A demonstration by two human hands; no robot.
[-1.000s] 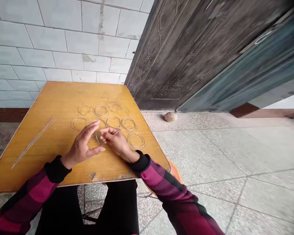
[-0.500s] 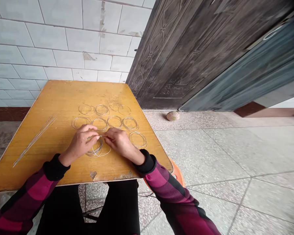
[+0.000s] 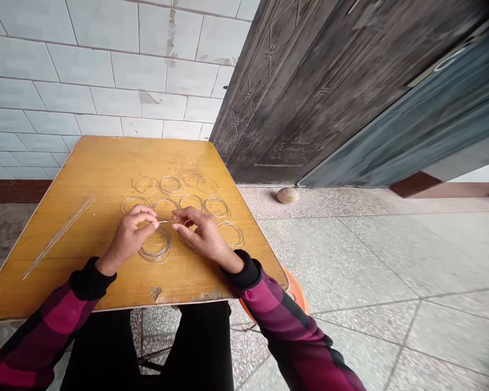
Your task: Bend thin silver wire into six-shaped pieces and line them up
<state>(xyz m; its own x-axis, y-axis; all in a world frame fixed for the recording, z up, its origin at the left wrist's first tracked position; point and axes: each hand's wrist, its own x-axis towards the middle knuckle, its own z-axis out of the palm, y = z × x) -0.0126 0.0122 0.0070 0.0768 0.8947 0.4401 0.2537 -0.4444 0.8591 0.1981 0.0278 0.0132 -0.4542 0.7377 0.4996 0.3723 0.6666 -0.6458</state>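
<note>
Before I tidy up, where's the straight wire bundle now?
In the head view, the straight wire bundle lies on the left side of the wooden tabletop, left of the person's left hand.

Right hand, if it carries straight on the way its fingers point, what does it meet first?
The right hand would probably meet the thin wire pinched by the left hand first; depth is unclear from here.

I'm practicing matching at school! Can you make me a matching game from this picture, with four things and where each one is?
Things:
1. straight wires
2. wire rings
3. wire coil
4. round stone

Places:
A. on the floor by the door
B. beside the left hand
C. at the left side of the table
D. in rows on the far part of the table

Pairs: 1-C, 2-D, 3-B, 4-A
</note>
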